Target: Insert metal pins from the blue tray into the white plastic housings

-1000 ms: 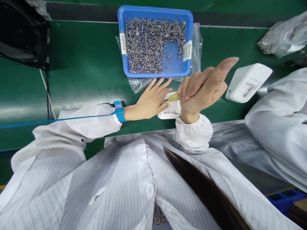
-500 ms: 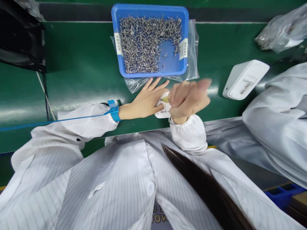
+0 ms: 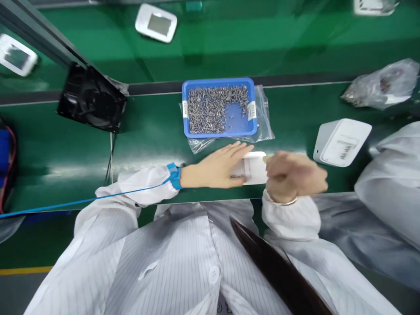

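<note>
As left hand (image 3: 218, 168) presses: three white units.

Right hand (image 3: 295, 177) motion-blurred — grip and whatever it holds unreadable, white device (image 3: 254, 168) near the belt's front edge half covered by both hands, its markings illegible, second white unit (image 3: 15, 54) cut by left edge, bagged parts (image 3: 382, 83) indistinct — far right.

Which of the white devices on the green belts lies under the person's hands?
The white device just below the blue tray; the left hand lies flat on it, and the others sit apart, untouched.
</note>
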The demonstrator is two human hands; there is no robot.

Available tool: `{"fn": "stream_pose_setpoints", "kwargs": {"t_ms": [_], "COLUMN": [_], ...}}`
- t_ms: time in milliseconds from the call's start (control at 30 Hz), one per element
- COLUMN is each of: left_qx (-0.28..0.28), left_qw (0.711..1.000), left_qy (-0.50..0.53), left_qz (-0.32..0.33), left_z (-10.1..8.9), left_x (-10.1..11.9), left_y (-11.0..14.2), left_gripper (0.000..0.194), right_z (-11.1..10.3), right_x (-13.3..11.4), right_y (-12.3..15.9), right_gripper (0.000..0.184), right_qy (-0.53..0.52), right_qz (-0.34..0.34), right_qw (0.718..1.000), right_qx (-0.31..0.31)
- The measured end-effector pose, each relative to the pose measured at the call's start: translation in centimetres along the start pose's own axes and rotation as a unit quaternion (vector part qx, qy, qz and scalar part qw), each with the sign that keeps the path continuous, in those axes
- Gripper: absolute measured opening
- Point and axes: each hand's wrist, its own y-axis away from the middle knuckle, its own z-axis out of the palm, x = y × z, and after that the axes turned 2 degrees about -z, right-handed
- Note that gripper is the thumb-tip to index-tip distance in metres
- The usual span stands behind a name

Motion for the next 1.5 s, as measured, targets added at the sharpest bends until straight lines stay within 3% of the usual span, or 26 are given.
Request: {"fn": "stream_pose_setpoints", "kwargs": {"t_ms": [67,167,267,333,400,433,500,567,600,633,667,767,900,1000,1067,1167,1300,1500], "left_qx": [0.052,0.074,0.056,0.122,0.283,0.378,0.531,0.605,0.613,0.596,0.581,0.530,0.445,0.299,0.221,0.161,0.104,0.077], "left_qw": [0.998,0.994,0.996,0.987,0.950,0.918,0.846,0.783,0.756,0.742,0.740,0.767,0.848,0.924,0.945,0.947,0.935,0.918], "left_qy": [-0.019,-0.058,-0.025,0.032,0.063,0.064,0.058,0.080,0.104,0.133,0.151,0.176,0.163,0.186,0.208,0.250,0.312,0.356], "left_qz": [0.034,0.052,0.065,0.104,0.119,0.100,0.002,-0.125,-0.205,-0.275,-0.302,-0.317,-0.237,-0.150,-0.124,-0.121,-0.134,-0.157], "left_z": [1.5,3.6,2.9,0.8,-2.4,-4.2,-7.8,-11.0,-12.3,-13.4,-14.2,-14.8,-13.0,-11.0,-9.8,-8.4,-8.0,-8.5], "left_x": [0.9,1.1,0.5,-0.6,-2.5,-3.7,-6.9,-10.4,-12.1,-13.7,-15.1,-17.1,-14.9,-12.2,-11.0,-10.6,-11.2,-11.9], "left_y": [-1.0,-1.8,-0.9,0.0,0.0,-0.6,-2.7,-5.6,-6.9,-8.1,-9.0,-10.2,-9.9,-9.7,-9.8,-10.3,-10.6,-10.3], "left_gripper": [0.101,0.098,0.100,0.114,0.129,0.133,0.134,0.125,0.122,0.119,0.116,0.109,0.088,0.043,0.026,0.025,0.036,0.051], "right_z": [-1.0,-0.2,1.6,2.5,3.1,3.3,3.4,3.5,3.6,3.7,3.8,4.0,4.1,4.1,4.1,4.1,4.3,4.6], "right_x": [1.5,4.2,6.2,6.9,7.1,7.1,7.1,7.2,7.3,7.5,7.6,7.9,7.8,7.8,7.9,8.2,8.4,8.7], "right_y": [-3.4,-7.8,-9.3,-9.2,-8.7,-8.5,-8.3,-8.3,-8.3,-8.2,-8.2,-8.2,-8.0,-8.1,-8.1,-8.2,-8.0,-8.0], "right_gripper": [0.064,0.039,0.038,0.038,0.036,0.036,0.037,0.037,0.037,0.037,0.036,0.036,0.035,0.029,0.029,0.035,0.034,0.032], "right_qy": [0.140,0.305,0.324,0.319,0.324,0.327,0.328,0.331,0.332,0.334,0.335,0.334,0.325,0.314,0.313,0.311,0.301,0.296], "right_qz": [0.013,0.041,0.049,0.046,0.043,0.041,0.037,0.031,0.024,0.016,0.009,0.002,0.020,0.034,0.044,0.046,0.033,0.039], "right_qw": [0.990,0.939,0.908,0.905,0.904,0.903,0.904,0.905,0.905,0.905,0.905,0.907,0.916,0.925,0.929,0.933,0.938,0.943], "right_qx": [0.005,-0.151,-0.261,-0.277,-0.277,-0.275,-0.270,-0.266,-0.264,-0.264,-0.263,-0.257,-0.232,-0.212,-0.195,-0.177,-0.168,-0.145]}}
